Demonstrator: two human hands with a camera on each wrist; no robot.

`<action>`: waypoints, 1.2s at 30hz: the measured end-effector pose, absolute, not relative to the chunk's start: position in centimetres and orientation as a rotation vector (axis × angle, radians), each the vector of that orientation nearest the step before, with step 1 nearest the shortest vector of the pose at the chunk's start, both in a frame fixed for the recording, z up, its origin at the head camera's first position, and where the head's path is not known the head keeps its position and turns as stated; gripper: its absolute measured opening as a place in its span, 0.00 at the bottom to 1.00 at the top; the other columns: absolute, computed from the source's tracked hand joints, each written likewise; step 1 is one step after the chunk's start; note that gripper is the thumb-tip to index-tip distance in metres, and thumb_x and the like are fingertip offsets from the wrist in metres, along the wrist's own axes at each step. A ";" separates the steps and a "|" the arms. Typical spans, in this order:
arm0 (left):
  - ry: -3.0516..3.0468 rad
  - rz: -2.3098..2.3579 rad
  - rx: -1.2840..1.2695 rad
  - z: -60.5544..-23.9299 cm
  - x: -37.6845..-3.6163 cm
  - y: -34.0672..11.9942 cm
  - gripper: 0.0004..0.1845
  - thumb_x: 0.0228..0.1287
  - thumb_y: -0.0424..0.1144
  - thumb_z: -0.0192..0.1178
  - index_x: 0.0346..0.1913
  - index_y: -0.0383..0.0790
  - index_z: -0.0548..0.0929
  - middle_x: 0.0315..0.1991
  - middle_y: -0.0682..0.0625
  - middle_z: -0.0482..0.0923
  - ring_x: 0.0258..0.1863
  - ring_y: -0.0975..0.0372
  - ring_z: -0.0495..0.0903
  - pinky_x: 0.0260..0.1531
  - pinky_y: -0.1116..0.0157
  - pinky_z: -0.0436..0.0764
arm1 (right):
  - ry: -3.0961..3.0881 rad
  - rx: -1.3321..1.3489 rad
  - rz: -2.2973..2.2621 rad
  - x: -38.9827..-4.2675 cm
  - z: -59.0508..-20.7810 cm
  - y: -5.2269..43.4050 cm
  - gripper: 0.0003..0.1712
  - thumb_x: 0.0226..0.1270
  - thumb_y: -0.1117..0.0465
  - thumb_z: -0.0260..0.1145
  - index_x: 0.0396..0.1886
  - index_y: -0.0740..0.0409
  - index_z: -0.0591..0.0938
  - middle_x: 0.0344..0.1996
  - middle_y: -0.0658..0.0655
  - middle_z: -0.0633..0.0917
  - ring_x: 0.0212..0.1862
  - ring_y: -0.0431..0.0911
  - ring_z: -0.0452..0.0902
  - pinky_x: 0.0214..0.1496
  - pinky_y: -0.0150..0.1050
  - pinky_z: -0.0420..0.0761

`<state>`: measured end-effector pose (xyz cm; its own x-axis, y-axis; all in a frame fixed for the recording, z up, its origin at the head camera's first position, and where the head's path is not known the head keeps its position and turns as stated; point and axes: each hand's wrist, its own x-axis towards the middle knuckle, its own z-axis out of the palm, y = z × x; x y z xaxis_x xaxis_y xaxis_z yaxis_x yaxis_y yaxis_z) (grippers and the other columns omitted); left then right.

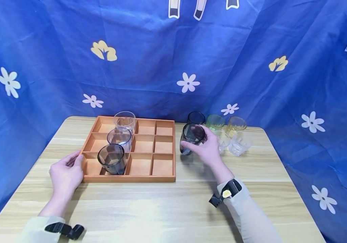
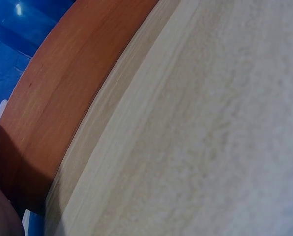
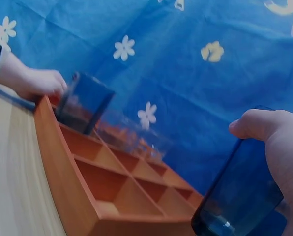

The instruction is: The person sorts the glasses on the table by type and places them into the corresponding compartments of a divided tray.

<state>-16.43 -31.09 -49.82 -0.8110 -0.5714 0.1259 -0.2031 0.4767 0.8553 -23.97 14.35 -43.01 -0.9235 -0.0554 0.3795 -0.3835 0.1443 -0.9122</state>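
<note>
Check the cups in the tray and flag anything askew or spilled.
The dark cup in the near row of the tray sits tilted, apparently straddling a divider instead of resting flat in one compartment. Nothing looks spilled or broken.

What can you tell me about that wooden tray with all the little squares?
The wooden tray is orange-brown, flat on the table, divided into a grid of square compartments. Three cups stand in its second column from the left: a dark one nearest, two clear ones behind. The left hand rests against its near-left corner.
</note>
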 end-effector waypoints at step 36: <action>-2.320 -1.276 0.646 -50.0 -16.5 -31.2 0.18 0.78 0.42 0.62 0.62 0.36 0.87 0.57 0.39 0.85 0.46 0.74 0.84 0.42 0.83 0.80 | -2.121 0.838 2.005 -21.1 -41.2 3.2 0.38 0.49 0.66 0.88 0.61 0.63 0.83 0.52 0.57 0.88 0.56 0.52 0.84 0.61 0.45 0.85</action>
